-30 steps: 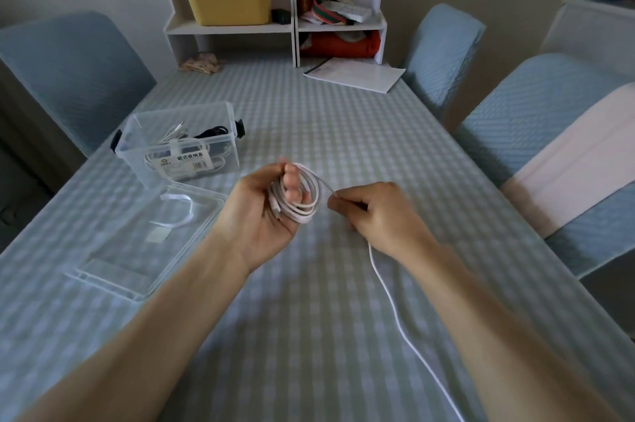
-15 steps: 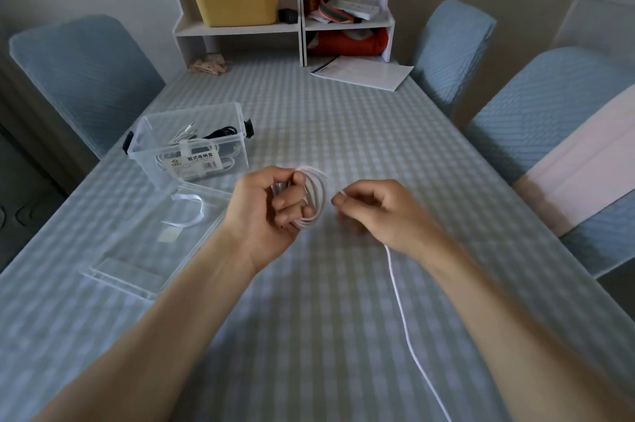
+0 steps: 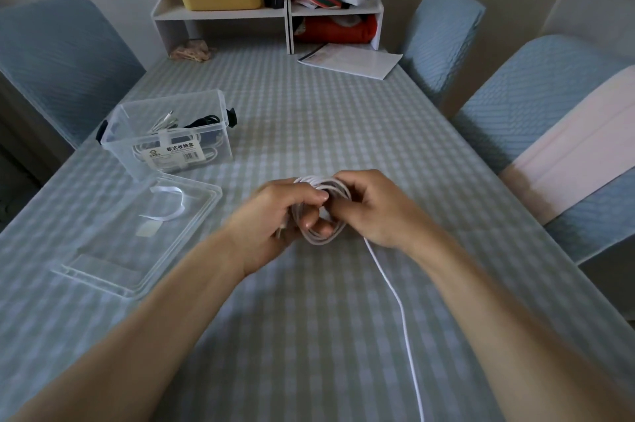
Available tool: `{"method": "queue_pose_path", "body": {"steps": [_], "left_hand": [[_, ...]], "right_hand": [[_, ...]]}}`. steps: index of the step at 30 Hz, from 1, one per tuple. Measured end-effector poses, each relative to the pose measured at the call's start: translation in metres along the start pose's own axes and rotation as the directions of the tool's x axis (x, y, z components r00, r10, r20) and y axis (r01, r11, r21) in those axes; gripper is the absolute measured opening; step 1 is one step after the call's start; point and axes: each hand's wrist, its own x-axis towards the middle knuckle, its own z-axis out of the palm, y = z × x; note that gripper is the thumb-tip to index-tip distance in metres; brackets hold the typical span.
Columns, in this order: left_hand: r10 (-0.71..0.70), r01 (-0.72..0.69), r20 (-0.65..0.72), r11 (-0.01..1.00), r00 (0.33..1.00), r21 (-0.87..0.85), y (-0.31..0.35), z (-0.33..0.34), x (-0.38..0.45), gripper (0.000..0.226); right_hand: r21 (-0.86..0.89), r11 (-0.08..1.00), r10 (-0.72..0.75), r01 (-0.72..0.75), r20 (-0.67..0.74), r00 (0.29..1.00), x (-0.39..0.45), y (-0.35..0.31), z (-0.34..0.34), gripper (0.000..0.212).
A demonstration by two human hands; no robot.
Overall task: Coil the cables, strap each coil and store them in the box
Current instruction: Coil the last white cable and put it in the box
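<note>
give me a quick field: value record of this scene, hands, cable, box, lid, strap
left hand: gripping the white cable coil
right hand: on the coil's right side
loose cable end: trails toward the camera over the table
box: open, holds coiled cables
lid: flat on the table, beside the box
strap: white, lying on the lid

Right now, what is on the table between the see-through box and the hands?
In the head view, the clear lid lies between the box and the hands, left, right. A white strap rests on it.
</note>
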Motion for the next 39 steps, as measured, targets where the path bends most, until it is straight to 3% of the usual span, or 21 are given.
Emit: {"method": "queue_pose_path", "body": {"steps": [3, 5, 7, 9, 11, 13, 19, 21, 25, 28, 30, 34, 36, 39], "left_hand": [[0.156, -0.093, -0.200, 0.952, 0.967, 0.291, -0.002, -0.003, 0.005, 0.008], [0.278, -0.096, -0.285, 0.849, 0.918, 0.520, -0.007, -0.007, 0.007, 0.011], [0.471, -0.155, -0.251, 0.666, 0.846, 0.730, -0.012, -0.010, 0.006, 0.009], [0.648, -0.205, -0.113, 0.395, 0.754, 0.896, -0.016, -0.014, 0.007, 0.008], [0.658, -0.148, -0.027, 0.209, 0.752, 0.967, -0.019, -0.015, 0.006, 0.017], [0.624, -0.076, -0.036, 0.152, 0.781, 0.986, -0.017, -0.013, 0.004, 0.016], [0.640, -0.241, 0.080, 0.169, 0.764, 0.956, -0.023, 0.013, -0.016, 0.022], [0.629, -0.199, 0.051, 0.167, 0.776, 0.966, -0.021, 0.012, -0.014, 0.017], [0.596, -0.026, -0.047, 0.113, 0.801, 0.993, -0.013, -0.011, -0.001, 0.015], [0.613, -0.042, -0.098, 0.210, 0.784, 0.977, -0.010, -0.025, 0.005, 0.021], [0.584, -0.064, -0.118, 0.281, 0.803, 0.957, -0.008, -0.028, 0.006, 0.026], [0.406, -0.181, 0.086, 0.201, 0.910, 0.963, -0.011, -0.023, -0.002, 0.011], [0.374, -0.216, 0.146, 0.152, 0.916, 0.964, -0.013, -0.020, -0.005, 0.007], [0.401, -0.256, 0.167, 0.178, 0.901, 0.950, -0.010, -0.023, -0.011, 0.008]], "right_hand": [[-0.032, 0.999, 0.010, -0.011, -0.040, 0.999, -0.003, -0.004, 0.000, 0.023], [-0.036, 0.999, 0.031, -0.032, -0.027, 0.999, -0.005, -0.009, 0.004, 0.019], [-0.052, 0.998, 0.042, -0.043, -0.023, 0.999, -0.005, -0.012, 0.007, 0.016], [-0.069, 0.996, 0.051, -0.052, -0.027, 0.998, -0.006, -0.015, 0.006, 0.014], [-0.128, 0.990, 0.046, -0.050, -0.033, 0.998, -0.007, -0.018, 0.008, 0.014], [-0.244, 0.969, 0.024, -0.045, -0.087, 0.996, -0.008, -0.017, 0.010, 0.016], [-0.472, 0.873, -0.017, -0.122, -0.279, 0.960, -0.005, -0.013, 0.002, 0.029], [-0.504, 0.854, -0.038, -0.128, -0.307, 0.951, -0.006, -0.015, -0.002, 0.030], [-0.574, 0.804, 0.077, -0.156, -0.159, 0.984, -0.008, -0.022, 0.006, 0.026], [-0.675, 0.738, 0.055, -0.020, 0.031, 0.998, -0.006, -0.030, 0.025, 0.019], [-0.707, 0.706, 0.031, 0.035, 0.080, 0.996, -0.005, -0.030, 0.026, 0.015], [-0.738, 0.675, 0.062, -0.020, 0.029, 0.998, -0.004, -0.021, 0.012, 0.014], [-0.724, 0.689, 0.066, -0.040, 0.008, 0.998, -0.005, -0.018, 0.009, 0.014], [-0.678, 0.735, 0.074, -0.029, 0.038, 0.997, -0.005, -0.016, 0.012, 0.014]]}}
